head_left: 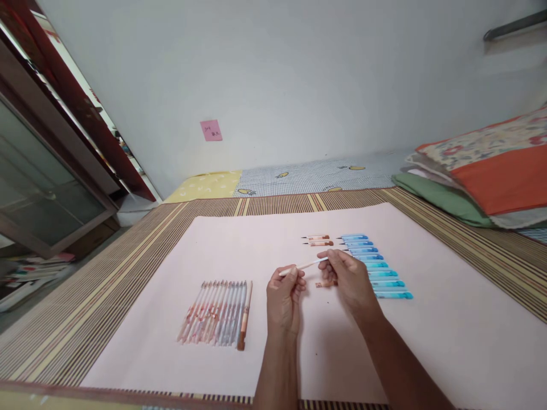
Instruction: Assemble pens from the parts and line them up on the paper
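Observation:
My left hand [285,296] and my right hand [350,279] are raised over the pink sheet, fingers pinched on a slim pale pen [308,264]. The left grips its beige end; the right holds its whiter end, whose tip is hidden by my fingers. Below my right hand a short brown pen part [323,285] lies on the sheet, partly covered by that hand. Beyond my hands are two brown-and-peach pen pieces [319,244] with dark tips. Blue-to-turquoise pens [384,274] form a column at the right, some partly hidden behind my right hand.
Several clear-barrelled pens [213,313] lie side by side at the left, with a brown-and-orange pen [244,319] at their right end. The pink sheet [149,319] rests on a striped mat [55,319]. Folded bedding [496,171] is piled at the right, near the wall [299,74].

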`<control>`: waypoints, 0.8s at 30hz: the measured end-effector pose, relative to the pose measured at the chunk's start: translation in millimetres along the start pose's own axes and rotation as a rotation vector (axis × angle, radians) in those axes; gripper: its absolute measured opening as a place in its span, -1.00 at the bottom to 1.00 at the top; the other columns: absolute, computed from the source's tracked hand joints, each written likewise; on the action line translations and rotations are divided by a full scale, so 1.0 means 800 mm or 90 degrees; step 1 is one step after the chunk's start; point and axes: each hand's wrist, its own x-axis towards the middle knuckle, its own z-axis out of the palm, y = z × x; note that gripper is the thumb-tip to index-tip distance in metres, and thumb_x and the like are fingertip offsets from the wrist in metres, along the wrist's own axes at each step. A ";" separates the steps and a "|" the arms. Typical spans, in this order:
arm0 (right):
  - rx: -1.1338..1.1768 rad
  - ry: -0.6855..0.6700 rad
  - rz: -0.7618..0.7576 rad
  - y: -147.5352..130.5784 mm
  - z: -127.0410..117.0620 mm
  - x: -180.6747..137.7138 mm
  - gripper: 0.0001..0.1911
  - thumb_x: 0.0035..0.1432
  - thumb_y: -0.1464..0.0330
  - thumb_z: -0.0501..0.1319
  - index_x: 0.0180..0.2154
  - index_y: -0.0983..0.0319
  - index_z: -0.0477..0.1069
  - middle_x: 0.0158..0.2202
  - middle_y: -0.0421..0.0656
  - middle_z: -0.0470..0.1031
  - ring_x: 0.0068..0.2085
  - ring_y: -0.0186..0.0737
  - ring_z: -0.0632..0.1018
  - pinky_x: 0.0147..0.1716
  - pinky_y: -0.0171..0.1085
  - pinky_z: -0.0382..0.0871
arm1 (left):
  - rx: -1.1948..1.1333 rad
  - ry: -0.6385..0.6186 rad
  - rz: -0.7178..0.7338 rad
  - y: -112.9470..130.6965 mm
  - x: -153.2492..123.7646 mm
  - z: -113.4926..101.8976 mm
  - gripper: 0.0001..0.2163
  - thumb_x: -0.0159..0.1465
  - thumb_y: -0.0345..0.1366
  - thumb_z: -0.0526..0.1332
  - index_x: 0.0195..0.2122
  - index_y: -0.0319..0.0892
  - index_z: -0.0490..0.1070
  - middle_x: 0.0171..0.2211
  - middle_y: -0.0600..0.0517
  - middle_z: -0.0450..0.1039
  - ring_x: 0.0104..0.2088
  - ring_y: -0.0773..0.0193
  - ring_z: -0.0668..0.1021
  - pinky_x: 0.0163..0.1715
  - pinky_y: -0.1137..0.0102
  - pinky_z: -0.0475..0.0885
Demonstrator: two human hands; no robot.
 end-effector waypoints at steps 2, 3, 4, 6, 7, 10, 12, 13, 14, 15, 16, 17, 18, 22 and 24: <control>0.006 -0.006 0.001 0.002 0.001 -0.001 -0.50 0.02 -0.09 0.36 -0.31 0.23 0.56 -0.50 -0.19 0.46 -0.56 -0.35 0.39 -0.65 -0.33 0.43 | 0.008 0.002 -0.004 -0.002 -0.001 0.001 -0.60 -0.10 -0.19 0.58 -0.35 -0.27 0.48 -0.48 0.00 0.56 -0.56 0.44 0.50 -0.52 0.56 0.38; 0.004 -0.009 -0.006 0.003 0.003 -0.002 -0.51 0.04 -0.08 0.35 -0.32 0.23 0.56 -0.50 -0.19 0.46 -0.56 -0.36 0.39 -0.65 -0.35 0.41 | 0.014 0.004 -0.007 -0.002 -0.001 0.001 -0.60 -0.09 -0.18 0.58 -0.36 -0.27 0.46 -0.48 -0.01 0.56 -0.56 0.44 0.50 -0.52 0.56 0.38; -0.001 -0.014 -0.015 0.005 0.005 -0.003 -0.52 0.06 -0.07 0.34 -0.33 0.23 0.56 -0.51 -0.20 0.46 -0.57 -0.37 0.39 -0.64 -0.36 0.38 | 0.019 0.007 -0.009 -0.002 -0.002 0.001 -0.59 -0.09 -0.17 0.57 -0.37 -0.26 0.45 -0.48 -0.01 0.56 -0.55 0.43 0.51 -0.53 0.55 0.38; -0.016 -0.021 -0.040 0.006 0.011 -0.007 -0.53 0.11 -0.06 0.31 -0.36 0.23 0.55 -0.53 -0.21 0.45 -0.58 -0.38 0.39 -0.63 -0.38 0.32 | 0.021 0.016 -0.010 -0.002 -0.003 0.001 -0.58 -0.10 -0.15 0.57 -0.40 -0.25 0.42 -0.49 -0.01 0.57 -0.55 0.41 0.52 -0.53 0.55 0.39; -0.023 -0.024 -0.049 0.007 0.014 -0.009 -0.53 0.12 -0.07 0.30 -0.38 0.24 0.55 -0.54 -0.21 0.44 -0.59 -0.38 0.39 -0.63 -0.38 0.30 | 0.019 0.022 -0.010 -0.001 -0.004 0.001 -0.58 -0.11 -0.15 0.58 -0.40 -0.24 0.41 -0.49 0.00 0.56 -0.55 0.41 0.53 -0.53 0.54 0.39; -0.027 -0.031 -0.057 0.005 0.021 -0.012 -0.52 0.11 -0.08 0.29 -0.40 0.23 0.54 -0.56 -0.22 0.43 -0.60 -0.37 0.38 -0.64 -0.36 0.26 | 0.021 0.026 -0.005 0.002 -0.006 0.002 -0.57 -0.11 -0.13 0.58 -0.41 -0.23 0.40 -0.50 0.01 0.56 -0.55 0.39 0.54 -0.51 0.53 0.41; -0.022 -0.031 -0.057 0.004 0.023 -0.013 -0.52 0.10 -0.09 0.30 -0.41 0.23 0.54 -0.57 -0.22 0.42 -0.61 -0.36 0.38 -0.64 -0.35 0.25 | 0.027 0.024 -0.001 0.003 -0.007 0.003 -0.57 -0.11 -0.14 0.57 -0.41 -0.24 0.40 -0.50 0.01 0.56 -0.55 0.38 0.55 -0.50 0.52 0.41; -0.020 -0.031 -0.055 0.004 0.022 -0.013 -0.52 0.09 -0.08 0.31 -0.41 0.23 0.54 -0.57 -0.22 0.42 -0.61 -0.37 0.38 -0.64 -0.36 0.25 | 0.030 0.026 0.003 0.003 -0.007 0.003 -0.58 -0.10 -0.14 0.57 -0.41 -0.24 0.40 -0.50 0.00 0.56 -0.56 0.37 0.55 -0.51 0.52 0.41; -0.017 -0.029 -0.050 0.005 0.021 -0.012 -0.52 0.09 -0.08 0.31 -0.41 0.23 0.54 -0.57 -0.22 0.42 -0.60 -0.37 0.38 -0.64 -0.36 0.25 | 0.031 0.029 0.007 0.003 -0.006 0.003 -0.58 -0.10 -0.15 0.57 -0.41 -0.24 0.40 -0.50 -0.01 0.57 -0.56 0.37 0.55 -0.52 0.52 0.41; -0.012 -0.025 -0.042 0.006 0.019 -0.010 -0.52 0.08 -0.07 0.32 -0.41 0.24 0.54 -0.57 -0.22 0.43 -0.60 -0.38 0.39 -0.64 -0.37 0.24 | 0.031 0.034 0.012 0.003 -0.006 0.004 -0.58 -0.10 -0.16 0.57 -0.41 -0.24 0.39 -0.50 -0.02 0.57 -0.56 0.37 0.55 -0.52 0.52 0.40; -0.002 -0.017 -0.030 0.009 0.017 -0.009 -0.52 0.06 -0.07 0.34 -0.39 0.24 0.54 -0.56 -0.21 0.44 -0.60 -0.38 0.39 -0.64 -0.38 0.25 | 0.031 0.040 0.016 0.003 -0.006 0.004 -0.58 -0.10 -0.16 0.57 -0.41 -0.24 0.39 -0.49 -0.02 0.58 -0.56 0.37 0.55 -0.53 0.52 0.40; 0.012 -0.009 -0.016 0.011 0.014 -0.007 -0.52 0.05 -0.07 0.34 -0.37 0.24 0.55 -0.54 -0.21 0.45 -0.59 -0.38 0.39 -0.65 -0.38 0.26 | 0.029 0.046 0.018 0.003 -0.005 0.005 -0.58 -0.10 -0.17 0.57 -0.41 -0.24 0.39 -0.49 -0.03 0.58 -0.56 0.37 0.55 -0.53 0.53 0.40; 0.030 -0.001 -0.002 0.014 0.011 -0.005 -0.52 0.04 -0.07 0.35 -0.34 0.24 0.55 -0.53 -0.20 0.46 -0.57 -0.37 0.41 -0.65 -0.39 0.27 | 0.027 0.050 0.019 0.002 -0.005 0.005 -0.58 -0.11 -0.17 0.57 -0.40 -0.24 0.40 -0.49 -0.03 0.59 -0.55 0.37 0.56 -0.53 0.53 0.40; 0.069 -0.011 0.020 0.021 0.006 -0.002 -0.54 0.06 -0.04 0.35 -0.26 0.22 0.56 -0.46 -0.17 0.51 -0.51 -0.34 0.45 -0.60 -0.38 0.34 | 0.020 0.056 0.014 0.001 -0.006 0.006 -0.58 -0.10 -0.18 0.57 -0.38 -0.25 0.41 -0.47 -0.04 0.60 -0.53 0.36 0.58 -0.51 0.53 0.43; 0.055 -0.026 0.011 0.020 0.010 -0.005 -0.56 0.08 -0.03 0.35 -0.28 0.23 0.56 -0.47 -0.17 0.51 -0.51 -0.34 0.45 -0.58 -0.37 0.33 | 0.022 0.054 0.014 0.002 -0.006 0.006 -0.58 -0.10 -0.18 0.57 -0.38 -0.24 0.41 -0.48 -0.04 0.60 -0.53 0.34 0.59 -0.50 0.51 0.45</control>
